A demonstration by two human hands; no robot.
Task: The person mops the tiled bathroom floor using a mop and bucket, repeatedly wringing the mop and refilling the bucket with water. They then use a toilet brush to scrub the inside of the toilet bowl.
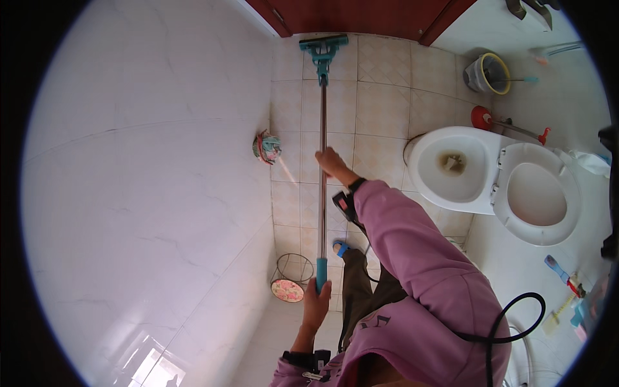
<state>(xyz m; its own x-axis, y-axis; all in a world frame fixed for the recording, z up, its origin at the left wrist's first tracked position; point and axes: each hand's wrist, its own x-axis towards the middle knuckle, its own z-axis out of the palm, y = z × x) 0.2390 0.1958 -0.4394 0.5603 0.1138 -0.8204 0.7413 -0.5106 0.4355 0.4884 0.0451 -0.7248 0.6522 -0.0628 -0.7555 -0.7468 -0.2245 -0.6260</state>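
A sponge mop with a steel pole (323,116) stretches away from me across the tiled floor. Its teal head (323,48) is by the foot of a red-brown door (358,17). My left hand (316,302) grips the teal handle end (321,271) low in the view. Farther up, my right hand (333,163) is closed around the middle of the pole. Both sleeves are pink, and a black strap with a small device (343,204) is at my right wrist.
To the right stands a toilet (420,169), lid and seat raised, with brown matter in its bowl. Behind it are a red plunger (481,117) and a lined bin (476,77). Bundled cloth (267,147) and a wire-framed stool (287,290) sit along the left wall (169,159). A black cable (532,297) loops beside me.
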